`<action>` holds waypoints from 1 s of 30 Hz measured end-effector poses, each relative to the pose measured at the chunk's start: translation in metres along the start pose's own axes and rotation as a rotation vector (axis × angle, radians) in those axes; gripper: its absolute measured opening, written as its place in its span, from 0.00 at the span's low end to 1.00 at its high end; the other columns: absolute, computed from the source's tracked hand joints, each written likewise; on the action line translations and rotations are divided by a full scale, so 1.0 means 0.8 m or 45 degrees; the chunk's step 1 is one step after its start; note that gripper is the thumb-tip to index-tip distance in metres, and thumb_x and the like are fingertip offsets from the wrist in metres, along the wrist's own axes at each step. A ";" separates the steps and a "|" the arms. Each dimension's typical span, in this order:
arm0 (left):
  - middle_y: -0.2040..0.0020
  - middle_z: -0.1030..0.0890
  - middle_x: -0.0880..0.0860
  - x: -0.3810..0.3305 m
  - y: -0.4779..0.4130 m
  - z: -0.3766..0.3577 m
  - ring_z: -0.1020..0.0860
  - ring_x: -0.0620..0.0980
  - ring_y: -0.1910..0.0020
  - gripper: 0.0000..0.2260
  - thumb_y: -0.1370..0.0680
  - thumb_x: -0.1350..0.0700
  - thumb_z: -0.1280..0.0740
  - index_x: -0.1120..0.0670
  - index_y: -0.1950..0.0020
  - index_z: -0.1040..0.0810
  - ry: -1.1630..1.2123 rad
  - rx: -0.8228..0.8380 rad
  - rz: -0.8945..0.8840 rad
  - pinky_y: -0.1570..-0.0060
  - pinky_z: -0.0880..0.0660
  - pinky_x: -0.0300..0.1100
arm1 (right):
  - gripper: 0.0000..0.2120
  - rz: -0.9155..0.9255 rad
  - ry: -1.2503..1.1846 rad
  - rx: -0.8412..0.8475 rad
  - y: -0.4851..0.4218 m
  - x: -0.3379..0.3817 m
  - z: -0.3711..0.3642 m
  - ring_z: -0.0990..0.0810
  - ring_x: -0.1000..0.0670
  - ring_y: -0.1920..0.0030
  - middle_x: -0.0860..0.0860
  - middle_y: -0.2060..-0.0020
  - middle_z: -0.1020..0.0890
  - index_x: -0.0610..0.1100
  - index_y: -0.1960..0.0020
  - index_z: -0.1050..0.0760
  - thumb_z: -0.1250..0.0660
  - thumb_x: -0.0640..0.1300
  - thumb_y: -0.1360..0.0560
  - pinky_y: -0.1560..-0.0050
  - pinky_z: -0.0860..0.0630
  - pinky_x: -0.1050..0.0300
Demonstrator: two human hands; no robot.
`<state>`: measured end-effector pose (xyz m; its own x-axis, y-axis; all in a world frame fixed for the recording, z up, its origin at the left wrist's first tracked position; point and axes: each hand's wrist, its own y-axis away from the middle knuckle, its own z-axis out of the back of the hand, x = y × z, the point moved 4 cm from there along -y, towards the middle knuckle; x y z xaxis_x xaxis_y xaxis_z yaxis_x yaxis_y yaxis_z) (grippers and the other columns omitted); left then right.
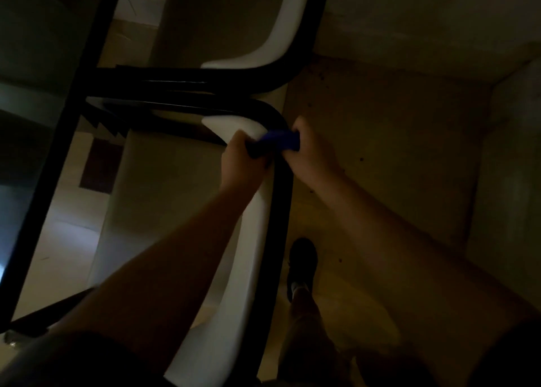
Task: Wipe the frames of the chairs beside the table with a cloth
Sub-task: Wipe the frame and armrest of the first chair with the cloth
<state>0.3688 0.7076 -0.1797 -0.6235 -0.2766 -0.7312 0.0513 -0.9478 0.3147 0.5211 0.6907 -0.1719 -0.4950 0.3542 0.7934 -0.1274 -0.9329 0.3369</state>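
The scene is dim. A near chair with a white back (251,228) and a black tube frame (281,211) stands below me. A blue cloth (278,142) is wrapped over the bend of that frame near its top corner. My left hand (243,161) grips one end of the cloth against the white back. On the other side of the tube, my right hand (310,149) holds the other end. A second chair (289,29) with the same white back and black frame stands just beyond.
A dark table edge (58,140) runs diagonally along the left. The wooden floor (380,140) lies to the right, with small dark specks on it. My shoe and leg (303,265) stand right of the near chair. A pale wall or cabinet (512,181) closes the far right.
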 end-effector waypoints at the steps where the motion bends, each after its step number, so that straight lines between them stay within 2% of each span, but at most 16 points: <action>1: 0.62 0.23 0.46 0.011 0.018 0.004 0.25 0.42 0.65 0.11 0.29 0.57 0.27 0.50 0.58 0.30 -0.007 0.021 0.027 0.69 0.32 0.35 | 0.11 0.009 0.027 0.002 0.020 -0.001 -0.007 0.31 0.60 0.66 0.55 0.61 0.28 0.48 0.49 0.34 0.32 0.43 0.24 0.69 0.39 0.62; 5: 0.63 0.24 0.46 0.054 0.090 0.020 0.25 0.44 0.65 0.12 0.30 0.56 0.27 0.49 0.59 0.30 -0.116 0.164 0.016 0.69 0.31 0.39 | 0.13 -0.061 0.086 0.016 0.109 -0.015 -0.036 0.27 0.55 0.62 0.52 0.58 0.25 0.48 0.49 0.34 0.30 0.45 0.25 0.67 0.36 0.59; 8: 0.64 0.26 0.44 0.088 0.141 0.028 0.28 0.39 0.66 0.14 0.31 0.58 0.26 0.51 0.56 0.31 -0.224 0.262 -0.046 0.71 0.34 0.36 | 0.13 -0.139 0.082 0.038 0.178 -0.032 -0.063 0.22 0.47 0.56 0.49 0.55 0.23 0.47 0.47 0.33 0.30 0.46 0.25 0.62 0.30 0.54; 11: 0.65 0.27 0.43 0.122 0.195 0.040 0.29 0.38 0.67 0.14 0.31 0.60 0.26 0.50 0.57 0.32 -0.265 0.338 -0.054 0.72 0.37 0.36 | 0.14 -0.210 0.052 0.033 0.247 -0.043 -0.094 0.21 0.45 0.55 0.48 0.55 0.23 0.48 0.48 0.35 0.29 0.46 0.25 0.60 0.29 0.53; 15: 0.63 0.28 0.46 0.163 0.266 0.059 0.28 0.45 0.65 0.12 0.29 0.60 0.28 0.53 0.56 0.31 -0.299 0.445 -0.142 0.70 0.37 0.35 | 0.16 -0.307 0.078 0.006 0.332 -0.057 -0.137 0.22 0.46 0.54 0.50 0.55 0.24 0.45 0.45 0.33 0.29 0.48 0.25 0.60 0.30 0.53; 20: 0.63 0.28 0.47 0.207 0.330 0.085 0.28 0.45 0.65 0.10 0.26 0.56 0.31 0.53 0.57 0.32 -0.361 0.526 -0.190 0.70 0.37 0.37 | 0.12 -0.316 0.006 0.015 0.415 -0.071 -0.185 0.25 0.51 0.64 0.53 0.63 0.26 0.49 0.51 0.35 0.32 0.50 0.24 0.66 0.31 0.55; 23: 0.62 0.28 0.49 0.226 0.356 0.097 0.29 0.47 0.65 0.10 0.26 0.55 0.32 0.54 0.57 0.32 -0.393 0.592 -0.227 0.70 0.35 0.38 | 0.12 -0.357 0.069 0.042 0.448 -0.077 -0.206 0.22 0.49 0.62 0.53 0.62 0.25 0.51 0.50 0.36 0.32 0.50 0.25 0.67 0.31 0.56; 25: 0.62 0.29 0.49 0.236 0.365 0.100 0.29 0.48 0.64 0.09 0.26 0.55 0.33 0.54 0.57 0.33 -0.458 0.626 -0.258 0.70 0.36 0.38 | 0.13 -0.348 0.115 0.078 0.463 -0.081 -0.217 0.25 0.53 0.64 0.56 0.63 0.27 0.53 0.50 0.38 0.32 0.50 0.25 0.69 0.33 0.59; 27: 0.62 0.30 0.48 0.246 0.373 0.106 0.30 0.46 0.66 0.09 0.25 0.55 0.34 0.53 0.57 0.34 -0.513 0.659 -0.277 0.71 0.37 0.37 | 0.13 -0.341 0.126 0.084 0.479 -0.081 -0.226 0.28 0.57 0.68 0.57 0.65 0.28 0.55 0.52 0.38 0.34 0.54 0.26 0.71 0.36 0.61; 30: 0.62 0.30 0.46 0.257 0.382 0.112 0.32 0.42 0.67 0.08 0.26 0.54 0.34 0.52 0.57 0.33 -0.565 0.677 -0.298 0.71 0.38 0.37 | 0.14 -0.365 0.134 0.074 0.495 -0.082 -0.237 0.27 0.58 0.68 0.57 0.65 0.27 0.58 0.52 0.40 0.37 0.62 0.29 0.71 0.37 0.60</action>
<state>0.1860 0.3752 -0.1797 -0.8353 0.1210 -0.5364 -0.4371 -0.7380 0.5141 0.3400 0.2856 -0.1869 -0.5327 0.5908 0.6060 -0.2268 -0.7895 0.5703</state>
